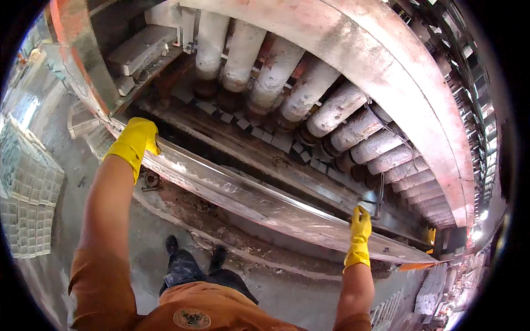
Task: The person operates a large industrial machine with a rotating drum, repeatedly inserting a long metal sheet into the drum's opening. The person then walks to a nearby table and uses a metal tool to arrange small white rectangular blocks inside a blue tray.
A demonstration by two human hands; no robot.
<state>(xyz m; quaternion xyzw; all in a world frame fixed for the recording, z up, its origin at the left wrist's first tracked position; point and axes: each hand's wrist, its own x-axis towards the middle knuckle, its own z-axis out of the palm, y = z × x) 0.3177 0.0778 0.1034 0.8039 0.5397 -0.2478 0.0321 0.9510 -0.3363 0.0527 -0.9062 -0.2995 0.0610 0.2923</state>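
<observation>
My left hand, in a yellow rubber glove, curls its fingers over the edge of the long metal ledge at the machine's front. Farther right, my right hand, gloved the same, is raised over the ledge. Its fingertips are pinched at a small pale tile, partly hidden by the fingers. Beside the tile stands a thin metal bracket. Behind the ledge, several small square grey-white tiles lie scattered in front of a row of thick, dusty rollers.
A broad curved pinkish beam arches over the rollers. White plastic crates are stacked at the left, with another crate by the machine's post. A raised kerb runs along the floor before my boots.
</observation>
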